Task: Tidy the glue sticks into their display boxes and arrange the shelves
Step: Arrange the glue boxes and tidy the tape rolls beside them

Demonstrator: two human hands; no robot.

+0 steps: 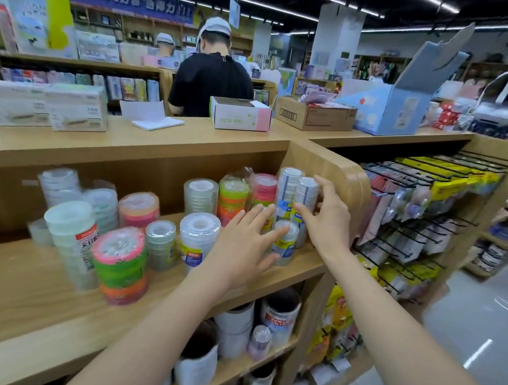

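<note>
Wrapped stacks of tape rolls stand on a wooden shelf (294, 270). My left hand (242, 243) is spread flat with fingers apart, its fingertips touching a short clear tape stack (286, 242) near the shelf's right end. My right hand (326, 218) reaches in from the right, thumb and fingers curled around a tall clear tape stack (304, 197) with a blue and yellow label. A second tall stack (287, 189) stands just left of it. No glue sticks are visible.
Coloured tape stacks (119, 267) and clear ones (74, 236) fill the shelf's left. Larger rolls (279, 315) sit on the lower shelf. The counter top holds white boxes (76, 108) and a cardboard box (315, 114). A person in black (211, 81) stands behind. Hooks with hanging packs (428, 192) are at right.
</note>
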